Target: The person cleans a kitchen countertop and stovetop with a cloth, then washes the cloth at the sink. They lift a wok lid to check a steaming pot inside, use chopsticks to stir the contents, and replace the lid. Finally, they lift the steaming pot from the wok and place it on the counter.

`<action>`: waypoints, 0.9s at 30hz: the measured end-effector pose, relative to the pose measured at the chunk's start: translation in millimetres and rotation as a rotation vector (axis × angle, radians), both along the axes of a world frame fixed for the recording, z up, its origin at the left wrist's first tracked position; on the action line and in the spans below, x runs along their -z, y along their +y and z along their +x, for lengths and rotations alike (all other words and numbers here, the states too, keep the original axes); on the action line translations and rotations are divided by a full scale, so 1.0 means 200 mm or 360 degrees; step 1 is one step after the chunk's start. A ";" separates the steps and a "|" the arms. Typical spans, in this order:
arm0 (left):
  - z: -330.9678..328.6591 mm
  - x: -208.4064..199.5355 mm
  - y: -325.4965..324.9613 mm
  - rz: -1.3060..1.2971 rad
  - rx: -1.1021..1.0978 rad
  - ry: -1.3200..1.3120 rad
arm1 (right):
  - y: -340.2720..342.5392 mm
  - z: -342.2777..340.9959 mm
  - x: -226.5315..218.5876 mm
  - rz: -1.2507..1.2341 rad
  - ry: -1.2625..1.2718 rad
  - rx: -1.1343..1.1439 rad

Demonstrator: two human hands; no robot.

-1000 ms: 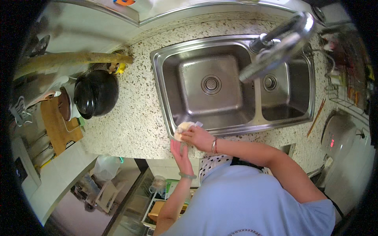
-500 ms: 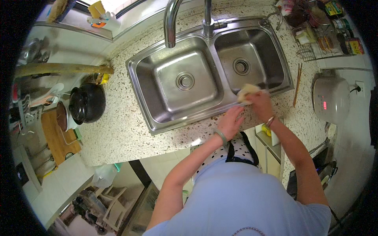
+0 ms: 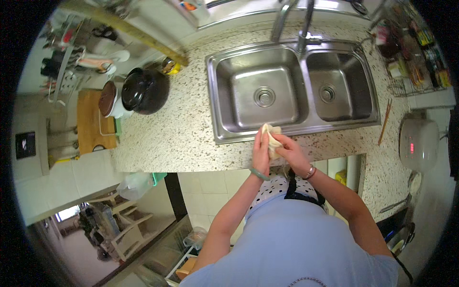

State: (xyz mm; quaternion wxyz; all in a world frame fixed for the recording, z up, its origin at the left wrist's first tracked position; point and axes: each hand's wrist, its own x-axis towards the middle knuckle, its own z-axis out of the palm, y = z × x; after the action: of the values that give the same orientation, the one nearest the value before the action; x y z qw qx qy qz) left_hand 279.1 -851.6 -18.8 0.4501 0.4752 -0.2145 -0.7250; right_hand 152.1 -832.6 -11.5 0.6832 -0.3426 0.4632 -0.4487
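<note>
A crumpled cream-coloured cloth [image 3: 273,139] is bunched between my two hands, just over the front edge of the double sink. My left hand [image 3: 261,152] presses against its left side, fingers pointing toward the sink. From the right, my right hand [image 3: 291,152] grips the same cloth with bent fingers. The steel double sink [image 3: 213,117] has a larger left basin and a smaller right one, each with a round drain. Behind the divider rises a chrome tap [image 3: 302,43].
Left on the speckled counter [image 3: 186,124] stand a dark lidded pot [image 3: 152,91] and a wooden cutting board [image 3: 91,122]. Chopsticks [image 3: 385,122] lie right of the sink, near a white rice cooker [image 3: 417,143]. A wire rack [image 3: 406,88] with jars occupies the far right corner.
My right hand has brought the cloth from the right basin's front rim leftward to my left hand, which now holds it too. The view has turned toward the left.
</note>
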 end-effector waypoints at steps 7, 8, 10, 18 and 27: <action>0.65 -0.15 -0.14 -0.0820 0.0300 -0.1828 | -0.28 0.63 -0.05 -0.0027 0.0035 -0.0064; 0.72 -0.15 -0.15 -0.0681 0.0502 -0.2122 | -0.30 0.70 -0.05 -0.0330 0.0485 -0.0106; 0.84 -0.14 -0.14 -0.0329 0.0922 -0.2669 | -0.31 0.81 -0.03 -0.0934 0.1376 -0.0206; 1.24 0.27 -0.26 -0.0916 0.1335 -0.2657 | -0.35 1.22 0.11 -0.1239 0.1723 -0.1039; 1.13 0.39 -0.99 -0.1295 0.1277 -0.3158 | -0.97 1.28 0.21 -0.0998 0.2000 -0.0724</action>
State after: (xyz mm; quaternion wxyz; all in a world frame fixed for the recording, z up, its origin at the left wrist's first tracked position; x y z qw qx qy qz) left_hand 505.9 -1048.7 -96.4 -0.0609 0.5545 -0.8299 0.0014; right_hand 408.9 -1027.3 -53.4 0.2351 -0.8018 0.5347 -0.1264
